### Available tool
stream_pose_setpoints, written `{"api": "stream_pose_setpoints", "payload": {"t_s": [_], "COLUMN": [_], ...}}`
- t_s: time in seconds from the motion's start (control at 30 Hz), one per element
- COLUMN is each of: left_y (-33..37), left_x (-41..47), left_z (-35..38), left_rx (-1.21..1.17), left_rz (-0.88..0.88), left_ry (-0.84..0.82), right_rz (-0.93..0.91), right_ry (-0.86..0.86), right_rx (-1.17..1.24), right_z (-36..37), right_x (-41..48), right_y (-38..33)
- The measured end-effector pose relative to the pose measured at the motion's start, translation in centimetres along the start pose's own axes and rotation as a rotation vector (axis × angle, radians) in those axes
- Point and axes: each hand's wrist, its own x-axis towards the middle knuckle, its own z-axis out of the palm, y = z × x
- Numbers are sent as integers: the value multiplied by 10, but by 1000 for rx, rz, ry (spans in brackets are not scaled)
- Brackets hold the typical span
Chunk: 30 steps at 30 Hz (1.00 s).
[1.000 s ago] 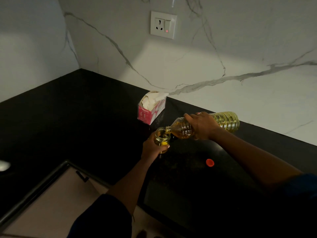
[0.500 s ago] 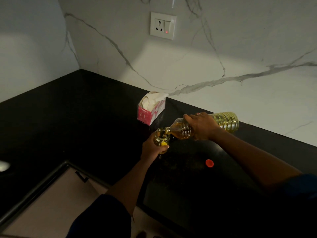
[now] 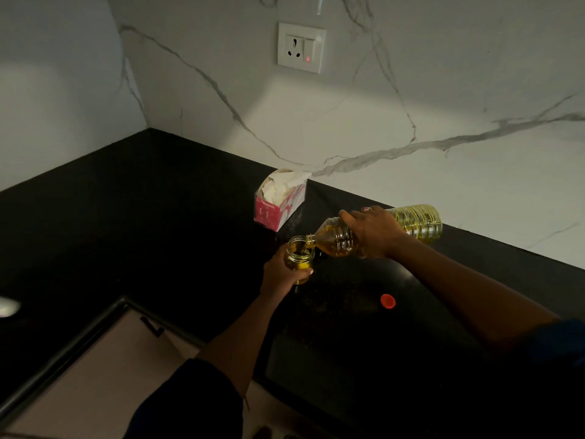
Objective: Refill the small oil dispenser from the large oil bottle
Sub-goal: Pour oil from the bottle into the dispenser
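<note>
I see left hand (image 3: 285, 274) wrapped round small glass dispenser (image 3: 299, 256), holding it upright at middle of black table (image 3: 158, 217); cannot tell if its base rests on table. Yellow oil in its lower part. Right hand (image 3: 373, 232) grips big oil bottle (image 3: 418, 221) round its middle. Bottle tipped nearly flat, base pointing right, neck at dispenser's open rim. Red cap (image 3: 387, 301) lies on table, near and right of dispenser, apart from both hands. Pink tissue box (image 3: 278, 204) stands just beyond, against marble wall (image 3: 443, 106).
</note>
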Motion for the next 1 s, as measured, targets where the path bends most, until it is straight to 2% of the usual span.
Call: {"api": "stream_pose_setpoints", "payload": {"t_s": [1.0], "left_y": [3], "left_x": [-4], "left_z": [-2], "left_rx": [18], "left_rz": [32], "left_ry": [-1], "right_rz": [8], "right_ry": [8], "right_rx": [-13], "right_z": [1], "right_x": [0], "right_y": [0]}}
